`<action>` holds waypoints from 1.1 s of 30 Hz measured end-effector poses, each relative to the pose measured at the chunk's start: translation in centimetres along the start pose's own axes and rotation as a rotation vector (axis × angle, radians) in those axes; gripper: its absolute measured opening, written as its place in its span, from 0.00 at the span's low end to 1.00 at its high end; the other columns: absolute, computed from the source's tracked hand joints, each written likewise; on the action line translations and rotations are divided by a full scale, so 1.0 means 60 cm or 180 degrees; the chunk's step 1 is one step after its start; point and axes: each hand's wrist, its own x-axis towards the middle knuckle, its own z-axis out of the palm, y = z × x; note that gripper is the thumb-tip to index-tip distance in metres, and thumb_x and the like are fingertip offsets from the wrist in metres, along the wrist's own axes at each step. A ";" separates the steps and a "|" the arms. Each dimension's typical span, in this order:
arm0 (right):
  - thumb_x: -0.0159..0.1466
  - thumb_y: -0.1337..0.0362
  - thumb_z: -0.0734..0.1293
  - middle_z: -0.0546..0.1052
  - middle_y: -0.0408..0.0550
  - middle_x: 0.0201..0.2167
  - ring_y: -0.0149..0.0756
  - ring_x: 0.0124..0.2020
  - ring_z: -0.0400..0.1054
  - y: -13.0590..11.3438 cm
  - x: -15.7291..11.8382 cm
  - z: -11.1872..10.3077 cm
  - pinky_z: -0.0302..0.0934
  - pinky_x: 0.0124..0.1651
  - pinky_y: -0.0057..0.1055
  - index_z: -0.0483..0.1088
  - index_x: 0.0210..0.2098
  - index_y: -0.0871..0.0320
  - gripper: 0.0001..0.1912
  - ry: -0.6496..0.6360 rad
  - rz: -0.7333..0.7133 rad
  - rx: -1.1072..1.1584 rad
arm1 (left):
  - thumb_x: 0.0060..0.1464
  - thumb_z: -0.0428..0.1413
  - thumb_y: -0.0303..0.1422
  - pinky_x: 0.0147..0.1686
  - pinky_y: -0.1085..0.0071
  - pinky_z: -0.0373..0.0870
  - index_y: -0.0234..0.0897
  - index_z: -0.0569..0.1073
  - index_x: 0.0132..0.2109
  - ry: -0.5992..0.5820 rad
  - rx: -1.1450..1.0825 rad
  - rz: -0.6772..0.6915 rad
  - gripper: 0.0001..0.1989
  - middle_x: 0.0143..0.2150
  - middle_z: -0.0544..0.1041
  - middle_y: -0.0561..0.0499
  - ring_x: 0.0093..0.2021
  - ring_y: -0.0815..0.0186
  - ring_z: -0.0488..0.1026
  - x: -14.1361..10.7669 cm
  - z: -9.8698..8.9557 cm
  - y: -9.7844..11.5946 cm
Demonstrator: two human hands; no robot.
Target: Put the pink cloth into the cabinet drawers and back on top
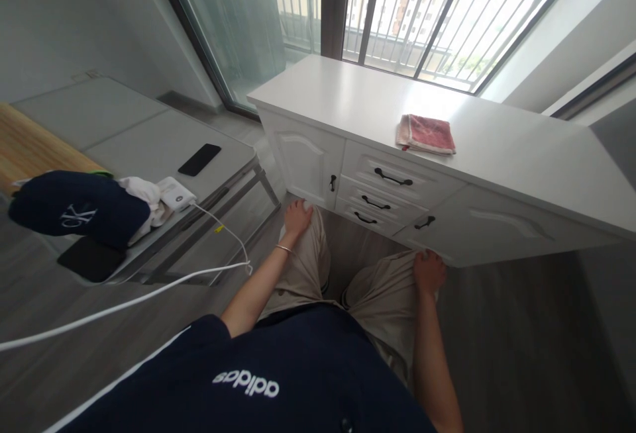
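Observation:
My left hand (299, 218) rests on my left knee, its fingers lying over the beige trousers (305, 271). On the other knee lies my right hand (429, 273), also holding nothing that shows. Both hands look open and relaxed. In front of my knees stands a white cabinet (303, 148) with dark handles. A folded red cloth (426, 134) with a pale edge sits on the cabinet top, near its front edge.
At the left, a folding table (129, 142) holds a dark cap (79, 211), a black phone (199, 159), a white power bank (175, 192), another dark flat device (92, 258) and a wooden board (40, 148). A white cable (134, 297) hangs across the left side.

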 end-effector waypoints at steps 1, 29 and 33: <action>0.72 0.60 0.57 0.76 0.63 0.58 0.55 0.60 0.68 0.000 0.000 0.000 0.65 0.58 0.47 0.72 0.62 0.63 0.25 -0.0012 0.0004 0.0006 | 0.68 0.46 0.46 0.60 0.53 0.69 0.37 0.69 0.68 0.0006 -0.0004 -0.0006 0.28 0.65 0.73 0.36 0.64 0.47 0.70 0.000 0.000 0.000; 0.72 0.59 0.57 0.75 0.62 0.59 0.55 0.61 0.68 0.001 0.001 0.001 0.64 0.58 0.47 0.71 0.63 0.62 0.25 -0.0027 -0.0010 0.0017 | 0.68 0.46 0.46 0.59 0.54 0.69 0.37 0.69 0.68 -0.0024 0.0012 -0.0023 0.28 0.65 0.74 0.36 0.63 0.47 0.71 0.000 -0.004 0.002; 0.72 0.60 0.58 0.75 0.63 0.59 0.55 0.61 0.68 -0.001 0.000 -0.002 0.64 0.58 0.45 0.71 0.62 0.63 0.25 -0.0042 -0.0008 0.0017 | 0.68 0.46 0.46 0.60 0.54 0.69 0.37 0.69 0.68 -0.0017 -0.0002 -0.0016 0.29 0.66 0.73 0.35 0.64 0.47 0.70 0.001 -0.003 0.002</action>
